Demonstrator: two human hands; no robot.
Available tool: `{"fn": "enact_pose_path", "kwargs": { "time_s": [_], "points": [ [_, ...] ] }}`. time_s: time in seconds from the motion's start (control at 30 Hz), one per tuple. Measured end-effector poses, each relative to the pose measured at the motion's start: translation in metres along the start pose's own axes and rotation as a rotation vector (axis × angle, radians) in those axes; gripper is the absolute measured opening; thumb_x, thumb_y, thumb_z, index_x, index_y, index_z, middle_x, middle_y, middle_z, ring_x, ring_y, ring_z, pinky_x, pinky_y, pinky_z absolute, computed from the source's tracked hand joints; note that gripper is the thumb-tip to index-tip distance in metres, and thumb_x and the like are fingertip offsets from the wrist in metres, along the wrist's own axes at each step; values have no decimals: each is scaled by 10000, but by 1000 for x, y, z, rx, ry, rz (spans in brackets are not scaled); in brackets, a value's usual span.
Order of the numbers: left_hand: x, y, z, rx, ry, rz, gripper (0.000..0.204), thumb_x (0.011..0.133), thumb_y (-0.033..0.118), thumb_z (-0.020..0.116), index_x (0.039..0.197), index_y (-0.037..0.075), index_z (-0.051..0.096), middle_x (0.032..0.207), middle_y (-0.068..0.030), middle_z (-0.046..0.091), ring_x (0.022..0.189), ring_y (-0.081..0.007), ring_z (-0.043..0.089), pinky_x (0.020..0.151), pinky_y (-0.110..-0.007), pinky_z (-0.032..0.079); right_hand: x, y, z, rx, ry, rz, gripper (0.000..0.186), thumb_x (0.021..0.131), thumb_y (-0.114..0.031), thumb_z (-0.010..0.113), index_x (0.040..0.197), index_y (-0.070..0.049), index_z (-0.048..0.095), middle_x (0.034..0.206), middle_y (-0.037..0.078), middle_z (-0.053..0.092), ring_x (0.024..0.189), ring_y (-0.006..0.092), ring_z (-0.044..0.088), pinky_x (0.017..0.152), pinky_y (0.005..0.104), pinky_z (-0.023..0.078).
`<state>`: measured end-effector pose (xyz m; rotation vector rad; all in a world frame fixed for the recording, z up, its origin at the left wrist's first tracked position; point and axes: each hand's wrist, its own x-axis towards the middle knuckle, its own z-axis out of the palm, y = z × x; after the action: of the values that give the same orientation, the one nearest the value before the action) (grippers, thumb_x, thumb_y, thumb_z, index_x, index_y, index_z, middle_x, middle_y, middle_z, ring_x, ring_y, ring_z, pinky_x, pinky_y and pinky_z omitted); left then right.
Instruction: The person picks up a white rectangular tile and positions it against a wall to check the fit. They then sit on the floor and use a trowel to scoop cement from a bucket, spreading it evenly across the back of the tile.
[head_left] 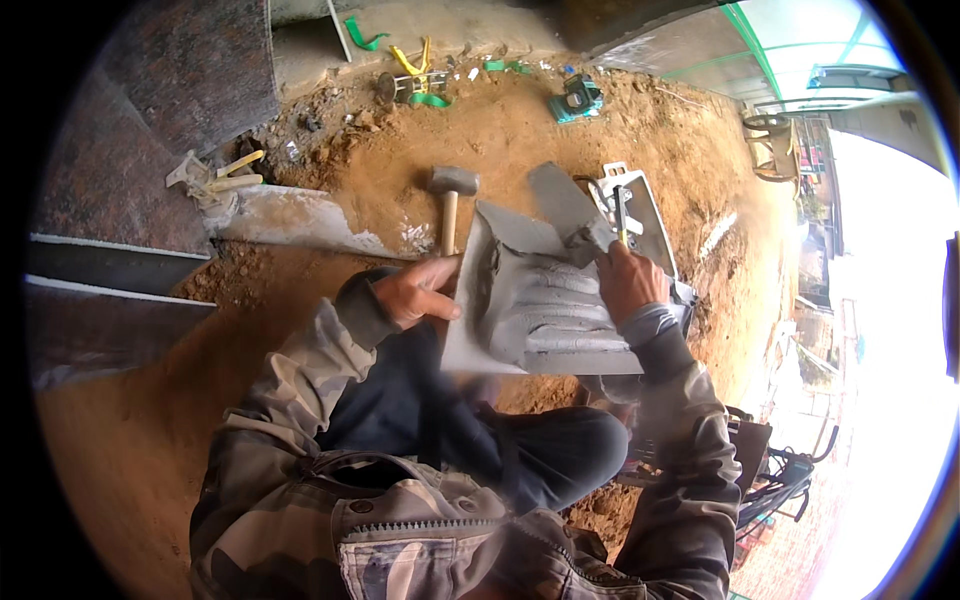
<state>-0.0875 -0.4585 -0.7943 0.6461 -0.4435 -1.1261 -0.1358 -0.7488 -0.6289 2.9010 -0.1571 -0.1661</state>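
Down near the camera there's a camo jacket (pixel 400 530) and dark trousers (pixel 500 440). Just past the knees a grey tile (pixel 545 310) smeared with ridged mortar is propped up at a tilt. Left hand (pixel 415 292) has its fingers wrapped round the tile's left edge, right hand (pixel 628 282) is clenched on a trowel (pixel 568 205) whose blade sits at the tile's far edge. Behind it a mallet (pixel 450 200) lies on orange dirt (pixel 520 130), and farther off there's a green power tool (pixel 578 98).
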Motion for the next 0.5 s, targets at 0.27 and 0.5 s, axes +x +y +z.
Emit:
{"fn": "enact_pose_path", "kwargs": {
  "time_s": [0.27,0.5],
  "points": [
    [3,0,3,-8,-18,19,808,747,72,617,1492,-29,320,1446,-129,485,1329,-217,469,1097,-362,371,27,87,14,-142,-34,220,271,933,-317,574,904,-60,654,825,241,691,792,443,684,697,518,547],
    [-15,-18,7,-397,-12,44,722,845,161,585,1507,22,334,1341,-134,585,1134,-247,636,917,-376,539,-32,63,-53,116,57,-133,192,927,-256,661,865,-77,624,783,159,656,688,386,649,564,467,485]
  ]
}}
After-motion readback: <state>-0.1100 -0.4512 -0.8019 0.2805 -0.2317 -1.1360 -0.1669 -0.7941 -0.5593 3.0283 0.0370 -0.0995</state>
